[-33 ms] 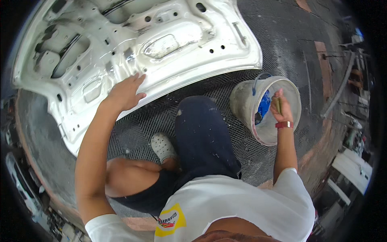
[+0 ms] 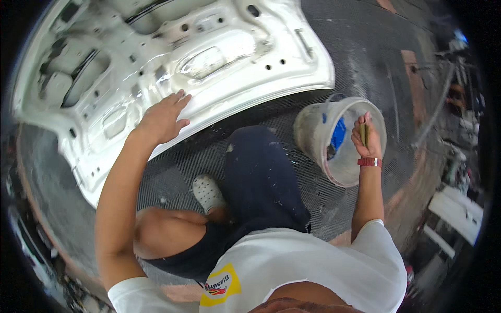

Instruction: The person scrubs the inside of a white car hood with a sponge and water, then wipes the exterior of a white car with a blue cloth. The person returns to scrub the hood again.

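A white car body lid [image 2: 250, 86], its inner side up with pressed ribs and holes, lies in front of me. My left hand [image 2: 163, 117] rests palm down on its near edge, fingers stretched out. At the right my right hand [image 2: 361, 143] is over the mouth of a grey bucket [image 2: 308, 128]. Pinched in it is a thin olive-brown pad [image 2: 366, 136], perhaps folded abrasive; its exact kind is unclear. Inside the bucket sits a crumpled blue thing [image 2: 338, 133] with something dark below it.
Black ribbed matting [image 2: 175, 182] covers the floor under the lid and bucket. My bent leg and a light clog [image 2: 207, 193] are between the lid and me. White panels [image 2: 455, 214] and clutter line the right side; more parts lie at the far left.
My right hand has shifted slightly right relative to the bucket, and its fingers and the pad are turned a little. My left hand stays on the lid. The whole view has moved slightly.
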Available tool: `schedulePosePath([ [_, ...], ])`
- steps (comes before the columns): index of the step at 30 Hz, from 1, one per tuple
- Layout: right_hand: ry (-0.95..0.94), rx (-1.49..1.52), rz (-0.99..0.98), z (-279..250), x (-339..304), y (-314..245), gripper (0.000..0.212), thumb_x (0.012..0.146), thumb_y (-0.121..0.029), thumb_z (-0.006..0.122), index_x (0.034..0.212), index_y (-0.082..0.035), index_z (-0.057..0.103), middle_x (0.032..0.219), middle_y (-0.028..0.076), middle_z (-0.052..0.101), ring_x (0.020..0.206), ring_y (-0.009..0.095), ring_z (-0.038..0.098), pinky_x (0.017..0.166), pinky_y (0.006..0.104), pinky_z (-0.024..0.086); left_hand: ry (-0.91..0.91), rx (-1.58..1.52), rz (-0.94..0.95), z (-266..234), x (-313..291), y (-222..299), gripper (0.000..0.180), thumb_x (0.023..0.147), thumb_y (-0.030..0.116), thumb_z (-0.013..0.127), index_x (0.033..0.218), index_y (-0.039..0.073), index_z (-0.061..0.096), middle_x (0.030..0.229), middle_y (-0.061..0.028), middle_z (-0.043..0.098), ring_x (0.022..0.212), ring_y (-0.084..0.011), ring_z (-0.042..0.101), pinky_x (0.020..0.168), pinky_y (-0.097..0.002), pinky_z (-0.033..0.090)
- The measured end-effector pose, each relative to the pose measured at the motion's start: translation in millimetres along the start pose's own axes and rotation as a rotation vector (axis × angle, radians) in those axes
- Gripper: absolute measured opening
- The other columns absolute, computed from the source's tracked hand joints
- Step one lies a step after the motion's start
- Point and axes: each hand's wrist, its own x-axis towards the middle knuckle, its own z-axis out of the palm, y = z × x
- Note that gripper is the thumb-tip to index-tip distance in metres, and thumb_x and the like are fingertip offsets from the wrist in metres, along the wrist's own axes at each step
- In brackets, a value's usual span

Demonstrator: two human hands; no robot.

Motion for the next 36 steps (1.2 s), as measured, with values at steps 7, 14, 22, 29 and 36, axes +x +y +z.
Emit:
schedulePosePath([
  [7,-0.162,-1.089,-0.616,285.0,-16.2,-16.0,0.029,0.101,-0.011,0.057,0.125,-0.003,0.070,0.109,0.025,0.075,0.105,0.041,0.072,0.092,0.0496,0.057,0.160,-0.053,0.337,2.3,92.7,5.8,0.081,0.096,0.027,0.077,0.166,0.011,0.039,0.172,-0.0179,0.039,0.152,-0.0378,0.046,0.126,-0.0457,0.039],
  [14,-0.267,-1.449,-0.684,375.8,41.5,4.8,0.048,0.093,-0.006,0.057,0.137,-0.018,0.071,0.110,0.026,0.076,0.103,0.044,0.073,0.092,0.0518,0.057,0.253,0.015,0.392,52.1,76.7,-29.3,0.084,0.098,0.041,0.073,0.167,0.009,0.039,0.177,-0.0169,0.031,0.162,-0.0391,0.029,0.133,-0.0535,0.023],
  [22,0.341,-1.629,-0.709,325.3,87.5,54.3,0.058,0.099,-0.021,0.062,0.154,-0.005,0.054,0.166,0.021,0.045,0.148,0.048,0.045,0.118,0.0554,0.044,0.430,-0.080,0.082,80.3,-13.2,-62.0,0.083,0.098,0.051,0.070,0.168,0.019,0.041,0.179,-0.0135,0.026,0.166,-0.0387,0.019,0.133,-0.0646,0.011],
  [29,-0.195,-1.711,-0.884,401.7,32.1,141.6,0.079,0.099,-0.036,0.066,0.165,-0.002,0.038,0.174,0.020,0.034,0.162,0.041,0.030,0.130,0.0632,0.023,0.493,0.102,-0.053,126.1,2.6,-88.7,0.076,0.104,0.051,0.058,0.172,0.027,0.034,0.182,-0.0069,0.019,0.168,-0.0350,0.013,0.133,-0.0644,0.012],
  [36,0.396,-1.711,-0.818,339.7,100.2,80.3,0.065,0.107,-0.036,0.055,0.160,0.000,0.045,0.171,0.021,0.039,0.160,0.042,0.031,0.132,0.0598,0.019,0.326,0.067,-0.064,111.7,3.0,-71.9,0.073,0.106,0.052,0.049,0.174,0.035,0.026,0.184,-0.0004,0.014,0.169,-0.0318,0.015,0.133,-0.0628,0.016],
])
